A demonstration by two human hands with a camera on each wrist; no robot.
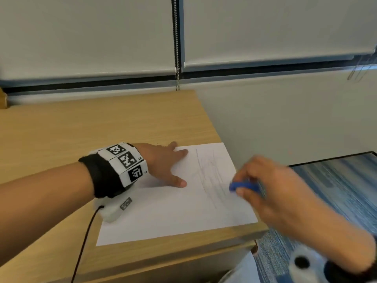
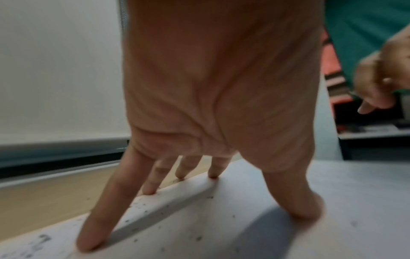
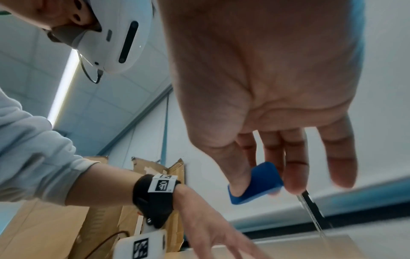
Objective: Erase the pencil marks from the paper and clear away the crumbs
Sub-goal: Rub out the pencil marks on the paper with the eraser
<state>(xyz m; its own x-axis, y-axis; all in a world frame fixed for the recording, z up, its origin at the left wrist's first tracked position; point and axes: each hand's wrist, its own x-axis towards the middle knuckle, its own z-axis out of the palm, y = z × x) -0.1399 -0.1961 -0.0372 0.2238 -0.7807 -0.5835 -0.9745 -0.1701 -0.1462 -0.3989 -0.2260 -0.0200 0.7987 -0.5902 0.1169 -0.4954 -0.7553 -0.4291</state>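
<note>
Blue eraser [image 1: 243, 186] pinched in right hand [image 1: 271, 184], at the near right end of the pencil marks [image 1: 210, 176]; strokes run away leftward. Paper [image 1: 163, 217] pinned flat by spread left hand [image 1: 163, 164].

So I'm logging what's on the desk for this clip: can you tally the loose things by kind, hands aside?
Paper sheet: 1, lying on the wooden desk, pinned by the left hand.
Blue eraser: 1, pinched in the right hand.
Total: 2.
Eraser crumbs dot the sheet, too small to count.
</note>
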